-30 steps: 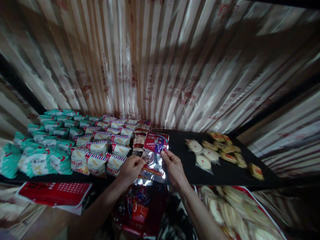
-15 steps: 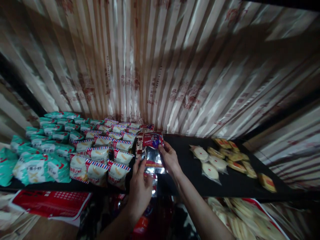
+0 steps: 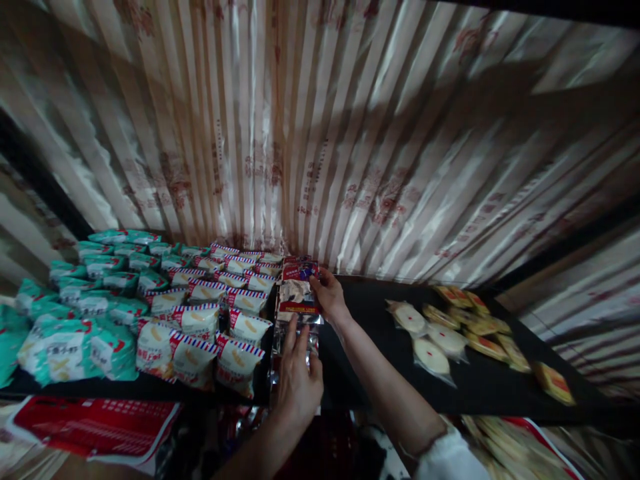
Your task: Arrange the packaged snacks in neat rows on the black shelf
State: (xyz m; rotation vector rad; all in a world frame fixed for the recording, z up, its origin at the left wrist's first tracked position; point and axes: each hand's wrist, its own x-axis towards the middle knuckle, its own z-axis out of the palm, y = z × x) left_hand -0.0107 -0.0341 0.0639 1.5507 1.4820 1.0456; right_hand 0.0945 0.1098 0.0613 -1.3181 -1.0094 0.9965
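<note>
A row of shiny foil snack packets [image 3: 297, 303] with red and blue print lies on the black shelf [image 3: 380, 360], running from front to back. My right hand [image 3: 327, 295] reaches far in and pinches the right edge of the rear packet. Nearer the shelf's front edge, my left hand [image 3: 299, 377] rests with fingers stretched flat on the silver front packet [image 3: 294, 337]. To the left of the row lie white bread packets with red and blue striped tops [image 3: 220, 313].
Teal snack packets [image 3: 75, 313] fill the shelf's left end. Clear bags of round cakes [image 3: 425, 333] and yellow-red packets [image 3: 480, 327] lie at the right. Striped printed paper covers the back wall. Below the shelf sit a red box [image 3: 95, 427] and more cakes.
My right hand carried the foil packet from the shelf's front toward the back. My left hand let go of it and now lies flat on the front packet.
</note>
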